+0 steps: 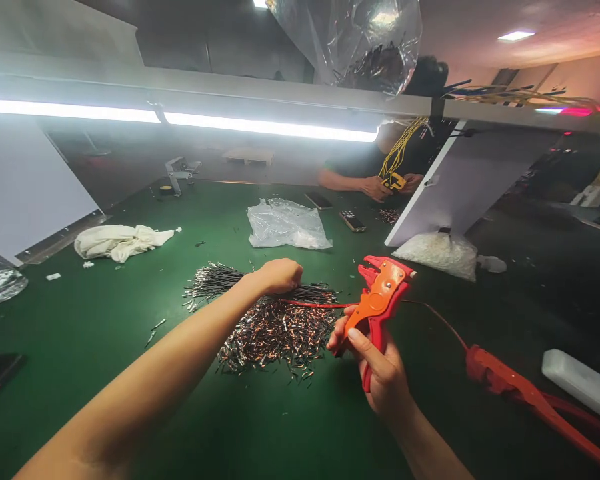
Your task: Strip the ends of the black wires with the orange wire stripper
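Observation:
My right hand (380, 373) grips an orange-red wire stripper (380, 293) by its handles, with the jaws pointing up and to the left. Over a bundle of black wires (220, 280) with bare metal ends, my left hand (283, 275) has its fingers curled in; whatever they hold is hidden. Just in front of the bundle lies a heap of short cut wire pieces (280, 333), dark with coppery bits. A thin red cord (320, 305) runs across the heap toward my right hand.
Another red-handled tool (520, 383) lies at the right beside a pale bar (580, 383). Beyond the wires are a clear plastic bag (287, 223), a phone (353, 221) and a filled bag (437, 253). A white cloth (120, 241) lies left. Across the table, a person's hands (377, 189) hold a yellow tool.

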`<state>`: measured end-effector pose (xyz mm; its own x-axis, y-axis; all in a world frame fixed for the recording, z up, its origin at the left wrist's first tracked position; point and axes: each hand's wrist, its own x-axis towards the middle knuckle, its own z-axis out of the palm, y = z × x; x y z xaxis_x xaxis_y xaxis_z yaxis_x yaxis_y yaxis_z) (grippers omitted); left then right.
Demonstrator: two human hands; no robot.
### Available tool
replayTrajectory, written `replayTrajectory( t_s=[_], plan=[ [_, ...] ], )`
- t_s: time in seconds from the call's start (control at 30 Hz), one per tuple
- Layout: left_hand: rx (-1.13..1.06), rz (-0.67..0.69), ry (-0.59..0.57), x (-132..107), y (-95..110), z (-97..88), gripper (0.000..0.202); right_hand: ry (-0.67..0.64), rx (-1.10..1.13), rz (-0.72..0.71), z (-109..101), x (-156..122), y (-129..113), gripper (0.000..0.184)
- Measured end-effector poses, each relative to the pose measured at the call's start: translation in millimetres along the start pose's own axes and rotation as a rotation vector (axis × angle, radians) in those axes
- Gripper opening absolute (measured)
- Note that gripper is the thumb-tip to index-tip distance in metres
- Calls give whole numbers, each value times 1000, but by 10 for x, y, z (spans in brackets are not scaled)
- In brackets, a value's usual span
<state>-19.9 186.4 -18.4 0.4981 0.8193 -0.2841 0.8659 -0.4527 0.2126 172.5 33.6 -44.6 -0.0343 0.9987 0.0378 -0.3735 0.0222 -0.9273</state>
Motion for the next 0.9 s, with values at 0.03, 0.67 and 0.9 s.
replayTrajectory(
  t_s=[0.03, 0.67, 0.9],
  plan=[
    [8, 1, 9, -17, -6, -13, 34, 2, 0, -2, 2, 1, -2, 22],
    [106, 49, 318, -275, 81, -172, 18, -69, -2, -24, -17, -9, 43, 19],
    [17, -60, 808, -528, 233, -780, 19, -91, 16, -3, 5, -7, 16, 22]
  ],
)
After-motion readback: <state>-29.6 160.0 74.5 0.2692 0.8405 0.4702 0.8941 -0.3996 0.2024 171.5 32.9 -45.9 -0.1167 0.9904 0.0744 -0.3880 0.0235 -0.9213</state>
